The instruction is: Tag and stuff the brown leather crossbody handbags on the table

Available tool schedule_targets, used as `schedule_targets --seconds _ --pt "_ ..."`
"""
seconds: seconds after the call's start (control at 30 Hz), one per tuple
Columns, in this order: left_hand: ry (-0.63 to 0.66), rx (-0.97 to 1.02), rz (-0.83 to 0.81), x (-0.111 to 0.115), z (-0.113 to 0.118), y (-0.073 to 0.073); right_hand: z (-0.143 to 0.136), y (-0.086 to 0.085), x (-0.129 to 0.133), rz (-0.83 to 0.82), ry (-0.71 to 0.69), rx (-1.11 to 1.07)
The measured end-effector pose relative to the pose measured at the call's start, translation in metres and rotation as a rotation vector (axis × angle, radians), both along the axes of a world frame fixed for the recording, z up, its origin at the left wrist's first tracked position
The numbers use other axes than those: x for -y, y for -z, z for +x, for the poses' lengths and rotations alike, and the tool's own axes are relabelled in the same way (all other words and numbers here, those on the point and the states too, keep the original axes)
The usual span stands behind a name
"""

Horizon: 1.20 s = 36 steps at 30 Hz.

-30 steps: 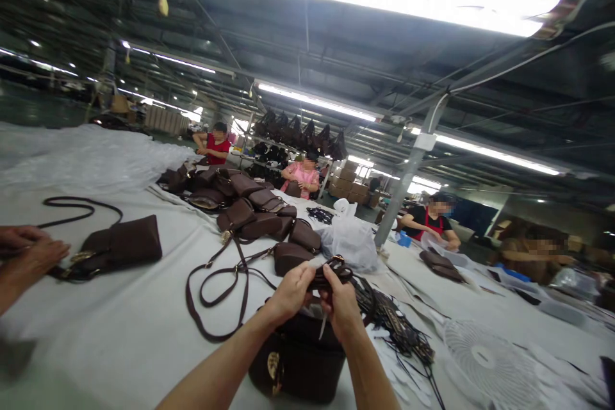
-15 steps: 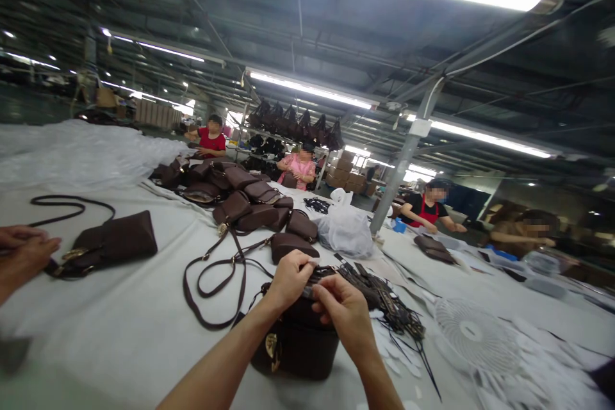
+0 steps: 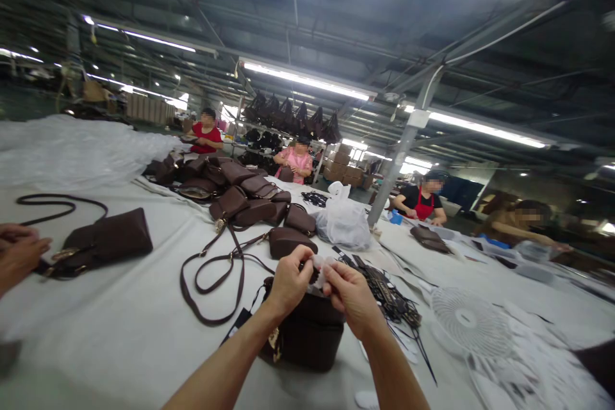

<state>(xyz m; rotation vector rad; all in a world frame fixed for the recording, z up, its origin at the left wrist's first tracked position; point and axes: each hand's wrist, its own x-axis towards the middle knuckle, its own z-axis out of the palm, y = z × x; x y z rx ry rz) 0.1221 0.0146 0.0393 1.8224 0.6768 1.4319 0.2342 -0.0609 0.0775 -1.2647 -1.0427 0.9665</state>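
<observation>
Grip closed: left hand (image 3: 289,283) and right hand (image 3: 350,293) pinch white piece (image 3: 321,274) over brown bag (image 3: 314,338), lower centre. Step judged: handling that piece; next move needs fingertip control.

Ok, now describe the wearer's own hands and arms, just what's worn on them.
Both are bare. The left hand and right hand have no gloves, and no sleeve covers the visible left forearm or right forearm. No watch or bracelet shows on either wrist. Whether there is a ring is too small to tell.
</observation>
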Motion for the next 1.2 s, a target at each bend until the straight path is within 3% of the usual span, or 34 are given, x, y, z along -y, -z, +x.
schedule_targets --seconds 0.2,0.5,0.73,1.2 --pt "-0.012 -0.056 0.049 0.001 -0.002 0.004 -0.003 0.006 -0.005 -0.169 0.029 -0.009" --pt "0.023 -0.053 0.045 0.003 -0.008 -0.002 -0.003 0.008 -0.009 -0.132 0.035 -0.046" --pt "0.049 0.022 -0.022 0.002 -0.008 0.000 -0.005 0.015 -0.006 -0.026 -0.038 -0.042" --pt "-0.009 -0.087 0.117 0.002 -0.008 0.011 -0.012 0.016 -0.014 -0.017 0.095 -0.095"
